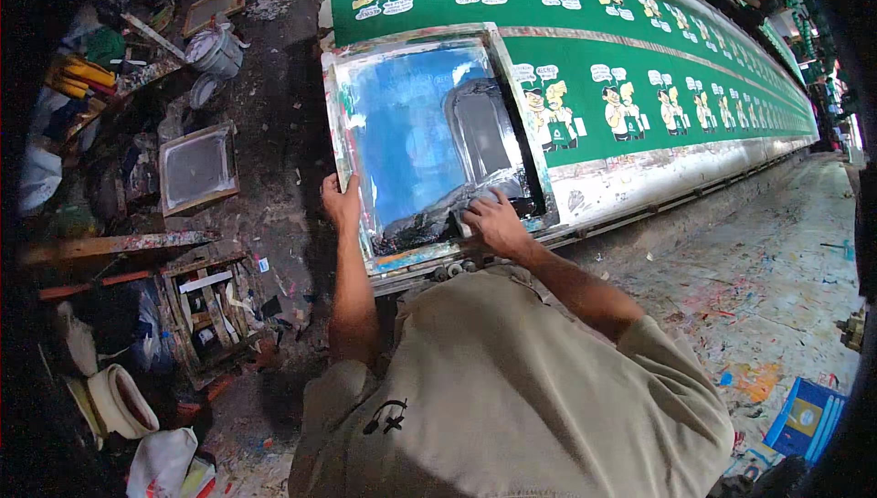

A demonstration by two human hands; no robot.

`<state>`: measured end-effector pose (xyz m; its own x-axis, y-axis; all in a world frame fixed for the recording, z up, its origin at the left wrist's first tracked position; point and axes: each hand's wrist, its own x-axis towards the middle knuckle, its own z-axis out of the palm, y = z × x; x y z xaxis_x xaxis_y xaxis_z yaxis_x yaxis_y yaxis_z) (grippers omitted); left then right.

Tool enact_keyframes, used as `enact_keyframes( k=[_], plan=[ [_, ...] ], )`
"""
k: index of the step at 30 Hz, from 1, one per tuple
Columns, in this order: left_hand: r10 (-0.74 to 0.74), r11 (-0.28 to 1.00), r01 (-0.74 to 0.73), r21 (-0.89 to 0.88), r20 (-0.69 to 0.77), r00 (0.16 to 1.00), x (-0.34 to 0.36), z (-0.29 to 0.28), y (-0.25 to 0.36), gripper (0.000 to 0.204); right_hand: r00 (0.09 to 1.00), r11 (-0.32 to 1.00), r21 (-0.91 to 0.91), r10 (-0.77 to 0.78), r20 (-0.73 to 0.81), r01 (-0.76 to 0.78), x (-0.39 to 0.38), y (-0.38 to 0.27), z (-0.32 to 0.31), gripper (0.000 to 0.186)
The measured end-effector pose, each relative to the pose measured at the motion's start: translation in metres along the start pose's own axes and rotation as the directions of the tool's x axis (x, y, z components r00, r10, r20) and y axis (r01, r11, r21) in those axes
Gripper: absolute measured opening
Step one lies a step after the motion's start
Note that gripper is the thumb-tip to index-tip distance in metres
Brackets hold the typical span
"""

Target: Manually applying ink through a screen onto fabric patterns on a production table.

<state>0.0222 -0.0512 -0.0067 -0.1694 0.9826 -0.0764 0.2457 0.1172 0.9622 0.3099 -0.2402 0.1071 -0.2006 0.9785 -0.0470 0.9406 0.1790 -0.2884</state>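
The framed screen (397, 132) lay flat at the near end of a long worktop (630, 192), just in front of the person's body, its upper and right edges overlapping a green sheet (585, 155). Its mesh was mostly blue, with a dark grey arch-shaped patch (484, 132) toward the right and black ink (411, 228) smeared along the near side. The left grip (342, 201) was closed on the frame's left rail, with the thumb on top and the fingers at the outer side. The right grip (498, 226) lay with bent fingers over the near right part of the screen, beside the inky band; a small pale piece (464, 224) showed by its fingertips, but whether the grip was closed on it could not be told. Rows of printed cartoon figures with speech bubbles ran along the green sheet into the distance. On the left, a smaller grey screen (198, 169) in a wooden frame stood apart from the worktop, with a pale bucket (217, 52) farther off and a slatted wooden crate (208, 315) nearer the person. To the right, the floor (758, 288) was spattered with paint, and a blue packet (806, 420) lay there
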Motion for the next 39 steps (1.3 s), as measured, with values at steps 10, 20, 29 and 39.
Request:
enact_keyframes(
  k=[10, 20, 29, 39],
  plan=[
    [-0.004, 1.000, 0.002, -0.026, -0.043, 0.999, 0.006, 0.002, -0.017, 0.041, 0.973, 0.979, -0.021, 0.203, 0.107, -0.202, -0.005, 0.020, -0.006, 0.040],
    [-0.026, 1.000, 0.026, 0.007, -0.005, 1.000, -0.001, -0.003, -0.009, 0.038, 0.962, 0.990, -0.128, -0.028, 0.273, 0.065, 0.019, -0.006, -0.039, 0.050],
    [-0.026, 0.999, 0.026, -0.023, 0.001, 1.000, 0.010, 0.001, -0.024, 0.042, 0.830, 0.913, -0.127, -0.287, 0.478, 0.388, 0.029, 0.018, -0.036, 0.039],
    [-0.005, 1.000, 0.005, 0.024, 0.011, 1.000, 0.001, -0.001, -0.001, 0.039, 0.931, 0.947, -0.312, 0.181, 0.318, -0.078, -0.016, 0.095, -0.053, 0.033]
  ],
)
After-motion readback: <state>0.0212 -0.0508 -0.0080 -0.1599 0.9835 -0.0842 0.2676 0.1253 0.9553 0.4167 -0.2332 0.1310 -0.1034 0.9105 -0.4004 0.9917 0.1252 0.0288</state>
